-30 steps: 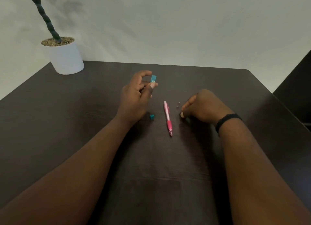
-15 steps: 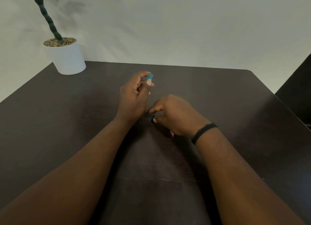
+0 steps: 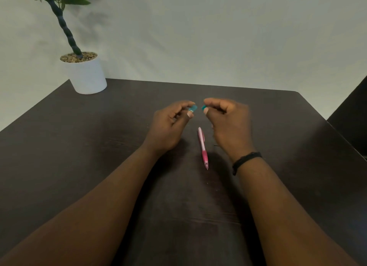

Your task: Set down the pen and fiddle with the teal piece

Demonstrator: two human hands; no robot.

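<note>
Capping step, by the look of it: left hand [image 3: 168, 124] pinching teal case [image 3: 193, 108], right hand [image 3: 228, 122] pinching teal cap [image 3: 203, 107] just beside; next calls for lining up and pressing together.

Matt dark wood-grain table [image 3: 79, 146]; glossy pink plastic pen [image 3: 202, 144].

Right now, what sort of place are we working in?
Probably a desk in a home or office: a dark table, a pink pen on it, a potted plant against a plain wall.
</note>
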